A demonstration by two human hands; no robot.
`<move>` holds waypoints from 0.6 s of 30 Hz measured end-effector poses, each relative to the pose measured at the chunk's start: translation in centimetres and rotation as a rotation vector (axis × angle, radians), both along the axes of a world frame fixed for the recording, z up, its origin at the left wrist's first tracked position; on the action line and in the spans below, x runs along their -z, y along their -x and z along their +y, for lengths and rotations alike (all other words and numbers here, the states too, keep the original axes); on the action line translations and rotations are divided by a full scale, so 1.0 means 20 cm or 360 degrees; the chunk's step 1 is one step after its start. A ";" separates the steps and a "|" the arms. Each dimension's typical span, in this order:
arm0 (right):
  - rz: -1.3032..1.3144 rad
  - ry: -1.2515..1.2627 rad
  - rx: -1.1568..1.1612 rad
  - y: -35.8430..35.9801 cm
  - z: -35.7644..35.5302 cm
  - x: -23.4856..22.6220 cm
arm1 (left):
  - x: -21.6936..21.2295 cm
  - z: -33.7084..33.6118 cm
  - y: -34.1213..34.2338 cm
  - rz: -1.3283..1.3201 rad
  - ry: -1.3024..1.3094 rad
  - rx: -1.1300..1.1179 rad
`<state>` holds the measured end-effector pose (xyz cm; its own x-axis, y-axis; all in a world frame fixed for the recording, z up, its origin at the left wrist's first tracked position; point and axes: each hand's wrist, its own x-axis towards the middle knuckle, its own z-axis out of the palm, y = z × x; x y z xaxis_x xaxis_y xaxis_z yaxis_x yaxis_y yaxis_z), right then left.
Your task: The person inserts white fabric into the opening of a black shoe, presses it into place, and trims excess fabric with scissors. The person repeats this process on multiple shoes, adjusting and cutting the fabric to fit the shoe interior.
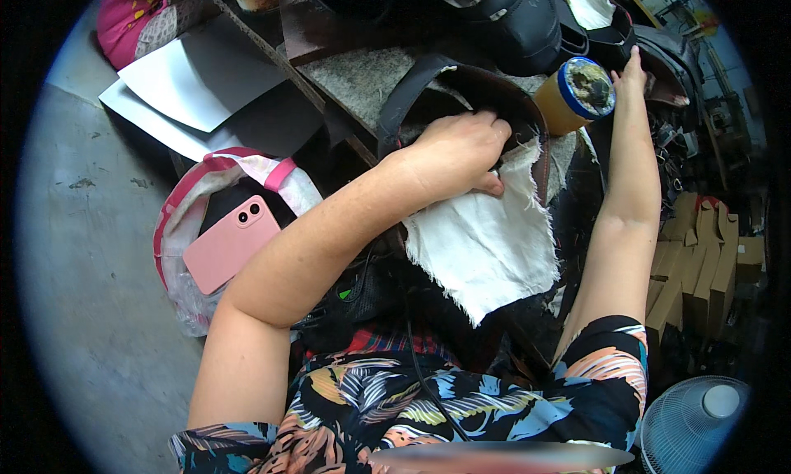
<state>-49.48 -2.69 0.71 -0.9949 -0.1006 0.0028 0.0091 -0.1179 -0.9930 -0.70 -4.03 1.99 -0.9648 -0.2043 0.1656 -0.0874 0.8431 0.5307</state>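
Note:
My left hand (470, 149) is closed at the mouth of a black leather shoe upper (408, 91) with a brown lining. Its fingers curl down into the dark opening, where their tips are hidden. Under the thumb lies a white frayed cloth (490, 247), which drapes toward me and looks pinched at its upper part. Stretched out to the far right, my right hand (631, 77) has its fingers extended beside another black shoe upper (608, 42). A jar (560, 103) of amber stuff with a blue rim stands just left of that hand.
A pink phone (233, 245) rests on a pink-trimmed bag (169, 227) at left. White sheets (198, 79) lie beyond it. More black footwear (519, 29) crowds the back. Cardboard boxes (700, 260) and a fan (696, 424) are at right. A person in pink (124, 21) appears far left.

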 end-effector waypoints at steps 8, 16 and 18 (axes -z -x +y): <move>-0.0163 -0.0159 0.0019 0.26 0.03 0.07 | 0.01 0.00 0.00 0.0037 -0.0024 -0.0004; 0.0516 -0.0023 -0.0719 0.04 0.02 -0.06 | 0.01 0.00 0.00 0.0030 -0.0039 0.0007; 0.0995 -0.0441 -0.0635 -0.10 0.07 -0.23 | 0.00 0.00 0.00 0.0001 -0.0035 0.0005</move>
